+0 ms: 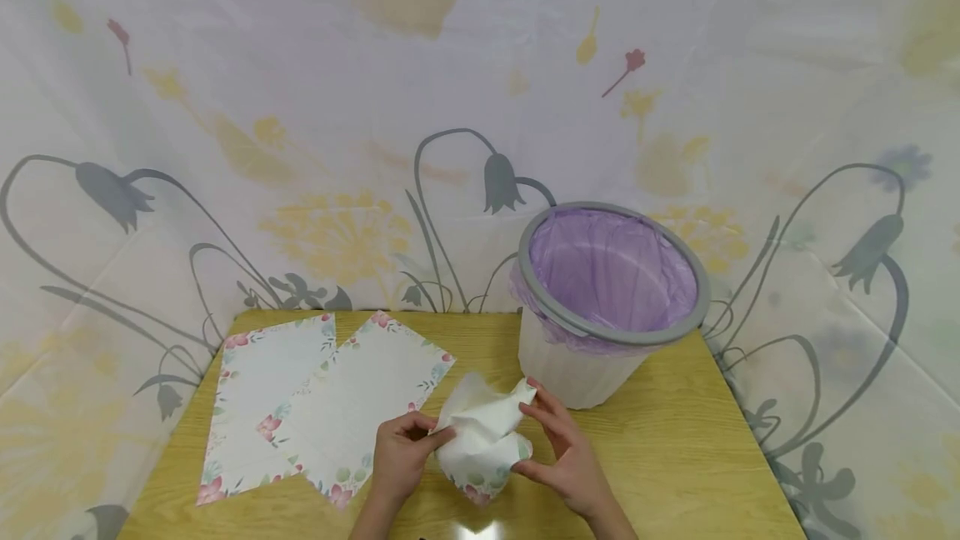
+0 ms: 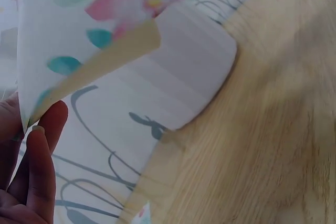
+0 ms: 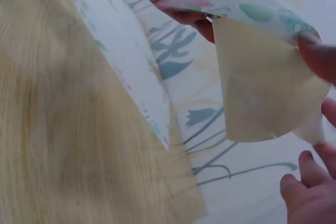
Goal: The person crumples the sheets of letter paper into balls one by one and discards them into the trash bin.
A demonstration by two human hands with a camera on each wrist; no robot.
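Both hands (image 1: 487, 448) curl — seemingly pinching — crumpled paper (image 1: 483, 432).

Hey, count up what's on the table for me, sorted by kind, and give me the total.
Flat floral sheets of paper: 2, overlapping, one left of the other
Crumpled floral sheet: 1, held between the left hand and right hand
Waste bin with purple liner: 1
Total: 4

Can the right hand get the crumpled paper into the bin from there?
Probably yes. The right hand grips the paper right in front of the bin, whose lined mouth is open, with nothing between them. The left hand also holds the paper.
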